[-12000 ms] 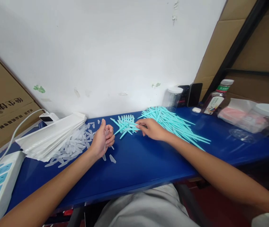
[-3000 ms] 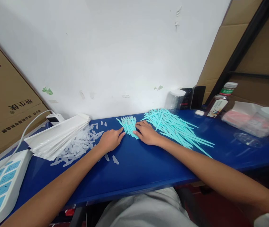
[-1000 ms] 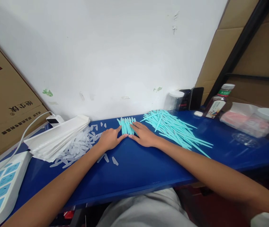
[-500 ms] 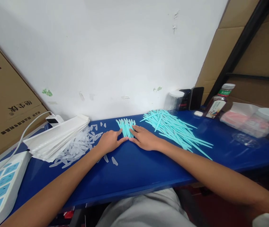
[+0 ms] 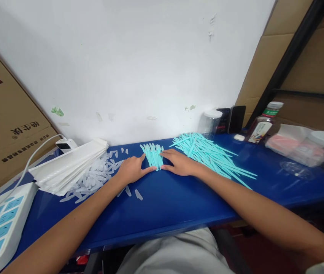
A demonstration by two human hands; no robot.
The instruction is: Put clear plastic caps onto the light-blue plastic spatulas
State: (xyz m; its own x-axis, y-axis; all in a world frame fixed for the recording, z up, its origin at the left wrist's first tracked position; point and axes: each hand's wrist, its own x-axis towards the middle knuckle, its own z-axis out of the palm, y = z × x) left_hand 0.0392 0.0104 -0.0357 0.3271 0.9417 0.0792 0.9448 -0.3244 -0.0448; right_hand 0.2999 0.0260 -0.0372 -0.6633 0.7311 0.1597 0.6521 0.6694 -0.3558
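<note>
A small row of turquoise plastic sticks (image 5: pixel 153 158), with translucent tips at the far ends, lies side by side on the blue table. My left hand (image 5: pixel 132 168) rests at the row's left side, thumb and forefinger spread, the thumb tip touching the near ends. On the opposite side, my right hand (image 5: pixel 179 163) has its fingertips against the upper right edge and its thumb by the near right corner. Both hands are open, framing the row between them. To the right is a loose pile of similar turquoise sticks (image 5: pixel 207 154). Translucent caps (image 5: pixel 93 180) lie heaped on the left.
White sleeves (image 5: pixel 67 167) are stacked beside the caps, near a power strip (image 5: pixel 5 224) and a white cabled device (image 5: pixel 65 144). At the right are a clear jar (image 5: pixel 210 123), phones (image 5: pixel 237 119), a bottle (image 5: pixel 264 123) and a pink package (image 5: pixel 296 146). A wall stands behind.
My right hand has shifted slightly right, and its thumb has parted from the left thumb. More of the stick row shows between my hands. The left hand has barely moved.
</note>
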